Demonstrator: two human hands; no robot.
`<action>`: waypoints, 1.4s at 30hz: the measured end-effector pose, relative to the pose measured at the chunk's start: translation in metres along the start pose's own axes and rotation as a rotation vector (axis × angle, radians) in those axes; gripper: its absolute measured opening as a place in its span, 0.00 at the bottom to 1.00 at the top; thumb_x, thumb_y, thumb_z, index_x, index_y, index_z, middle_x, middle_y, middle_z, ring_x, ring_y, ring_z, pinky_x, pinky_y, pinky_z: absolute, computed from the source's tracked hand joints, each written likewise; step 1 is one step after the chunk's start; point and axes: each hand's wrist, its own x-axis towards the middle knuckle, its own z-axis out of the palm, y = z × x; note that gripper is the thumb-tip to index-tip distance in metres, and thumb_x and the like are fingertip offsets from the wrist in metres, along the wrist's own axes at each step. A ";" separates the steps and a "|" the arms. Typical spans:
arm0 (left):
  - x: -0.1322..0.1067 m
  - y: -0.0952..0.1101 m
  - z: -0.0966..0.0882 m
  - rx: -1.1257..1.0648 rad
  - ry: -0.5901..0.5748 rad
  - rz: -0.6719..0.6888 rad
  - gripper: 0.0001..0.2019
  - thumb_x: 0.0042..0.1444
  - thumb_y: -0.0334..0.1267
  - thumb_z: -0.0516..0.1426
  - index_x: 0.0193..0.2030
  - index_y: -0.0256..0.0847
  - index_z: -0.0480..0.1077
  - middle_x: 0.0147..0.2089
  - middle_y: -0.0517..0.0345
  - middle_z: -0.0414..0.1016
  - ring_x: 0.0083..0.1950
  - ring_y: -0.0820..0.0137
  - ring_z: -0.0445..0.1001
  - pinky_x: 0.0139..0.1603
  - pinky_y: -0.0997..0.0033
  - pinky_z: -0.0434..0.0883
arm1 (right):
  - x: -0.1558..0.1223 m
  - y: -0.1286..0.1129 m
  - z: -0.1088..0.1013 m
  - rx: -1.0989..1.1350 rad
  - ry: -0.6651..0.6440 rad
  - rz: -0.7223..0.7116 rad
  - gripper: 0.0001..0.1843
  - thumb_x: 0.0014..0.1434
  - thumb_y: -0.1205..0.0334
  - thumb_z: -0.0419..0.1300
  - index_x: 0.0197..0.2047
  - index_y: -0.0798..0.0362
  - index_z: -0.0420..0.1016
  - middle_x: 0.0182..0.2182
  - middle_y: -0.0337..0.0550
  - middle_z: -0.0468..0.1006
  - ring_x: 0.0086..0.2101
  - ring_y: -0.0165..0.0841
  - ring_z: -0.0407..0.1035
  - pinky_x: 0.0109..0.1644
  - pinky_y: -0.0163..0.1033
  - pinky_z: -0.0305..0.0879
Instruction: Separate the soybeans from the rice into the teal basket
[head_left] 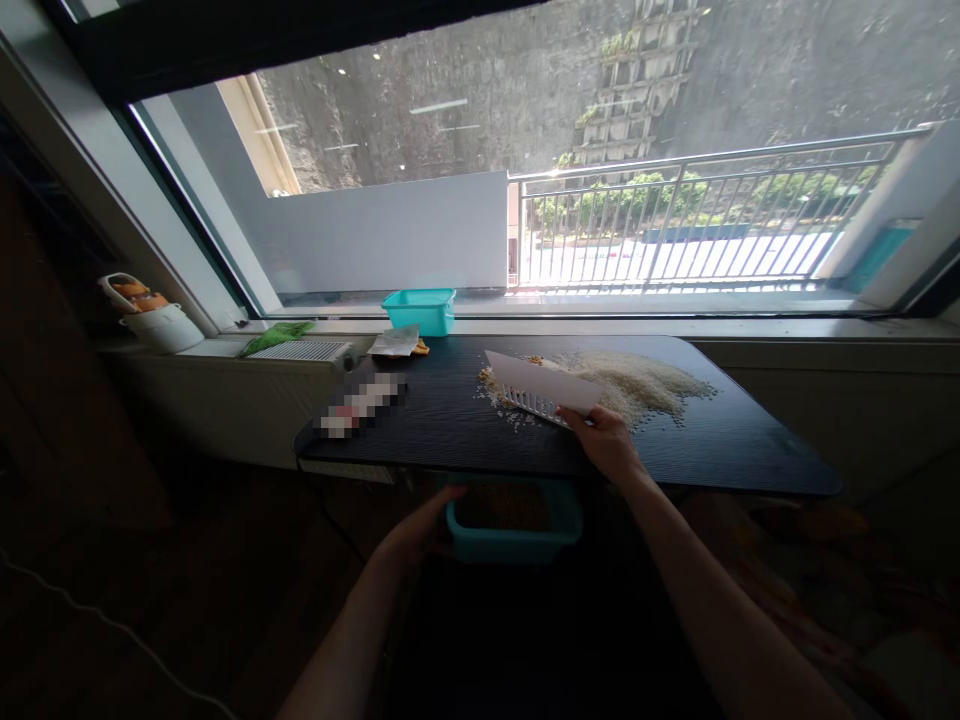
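Observation:
My right hand (609, 443) grips the near right end of a thin whitish sheet (541, 382) with a row of slots along its lower edge. The sheet is tilted over the dark table, beside a spread heap of pale, rice-like grains (637, 382). Small yellow-brown pieces (487, 377) lie with scattered grains at its far left end. Below the table's front edge, my left hand (424, 520) holds the left side of a teal plastic bin (514, 550). A brown granular filling (506, 508) lies in the bin, dim in the shadow; some of my left fingers are hidden.
Another teal bin (424, 312) stands at the back of the dark table (450, 430). A pale packet (395, 342) lies before it, with a blurred-out item (364, 405) nearer. At left, a radiator (300, 350) bears a green cloth (277, 337) and white basket (161, 325).

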 end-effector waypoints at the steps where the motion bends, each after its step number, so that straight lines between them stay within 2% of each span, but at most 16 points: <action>1: 0.000 0.000 0.000 -0.001 0.003 0.002 0.27 0.48 0.56 0.57 0.52 0.43 0.68 0.53 0.48 0.72 0.51 0.55 0.72 0.44 0.54 0.73 | 0.000 0.000 0.000 0.009 -0.005 0.002 0.21 0.47 0.46 0.60 0.35 0.55 0.80 0.28 0.44 0.81 0.32 0.40 0.73 0.35 0.40 0.65; 16: -0.001 -0.002 -0.001 -0.028 -0.006 0.001 0.27 0.49 0.55 0.57 0.53 0.43 0.67 0.55 0.47 0.70 0.52 0.53 0.71 0.44 0.52 0.73 | -0.002 -0.003 -0.002 0.125 -0.054 0.047 0.22 0.48 0.47 0.61 0.35 0.59 0.80 0.30 0.48 0.81 0.34 0.39 0.73 0.38 0.40 0.65; 37: -0.002 0.000 0.000 -0.054 -0.003 0.005 0.27 0.50 0.54 0.56 0.54 0.42 0.66 0.55 0.46 0.71 0.53 0.53 0.71 0.44 0.51 0.72 | -0.004 -0.002 0.002 0.156 -0.074 -0.013 0.20 0.46 0.47 0.62 0.32 0.56 0.80 0.26 0.43 0.80 0.30 0.35 0.71 0.34 0.38 0.64; 42: -0.001 -0.001 -0.001 -0.049 0.003 0.009 0.27 0.50 0.54 0.56 0.54 0.44 0.66 0.54 0.48 0.71 0.53 0.54 0.70 0.44 0.51 0.72 | -0.004 -0.002 0.002 0.136 -0.030 -0.002 0.20 0.47 0.47 0.61 0.33 0.57 0.80 0.26 0.43 0.80 0.29 0.36 0.71 0.34 0.39 0.64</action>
